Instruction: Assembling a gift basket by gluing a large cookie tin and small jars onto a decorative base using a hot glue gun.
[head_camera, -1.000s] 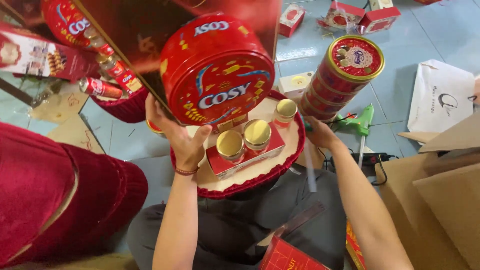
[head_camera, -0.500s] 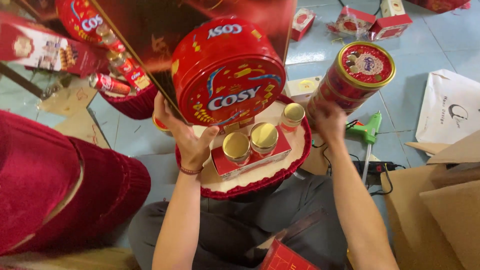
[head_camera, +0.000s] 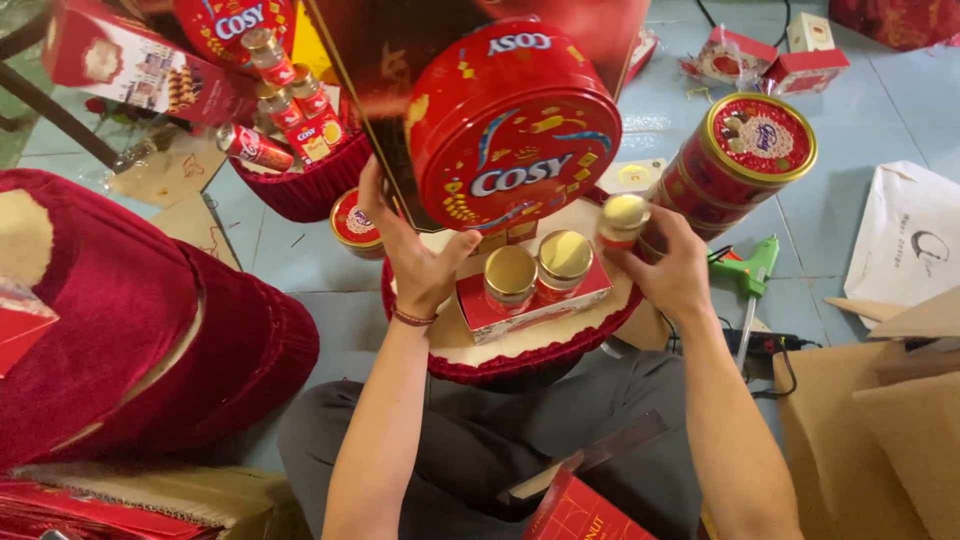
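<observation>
The person sits on the pale blue floor with a round red-velvet tray (head_camera: 520, 362) resting across the lap. The left hand (head_camera: 418, 262) is raised at the left side of a big round red biscuit tin (head_camera: 513, 128) that stands on its edge at the far part of the tray, leaning against a dark red backboard (head_camera: 420, 50); the fingers are loosely spread and curled, the thumb touching the tin's lower rim. The right hand (head_camera: 672, 268) pinches a small gold-lidded jar (head_camera: 622, 220) between thumb and fingertips, holding it upright at the right edge of the tray, just beside a stack of red round tins (head_camera: 738, 165) with gold rims.

Between the two hands, nearer the person, a small red open box (head_camera: 530, 300) sits on the tray with two more gold-lidded jars (head_camera: 538, 270) standing side by side in it.

To the far left stands another red basket (head_camera: 300, 185), filled with small bottles, a can and a second red tin. A small round red tin (head_camera: 355, 220) lies on the floor just in front of it. At the left a pile of red velvet trays (head_camera: 140, 340) lies stacked. On the right, a green glue gun (head_camera: 750, 275) rests on the floor near a white paper bag (head_camera: 905, 250) and brown cardboard sheets (head_camera: 880, 420).
</observation>
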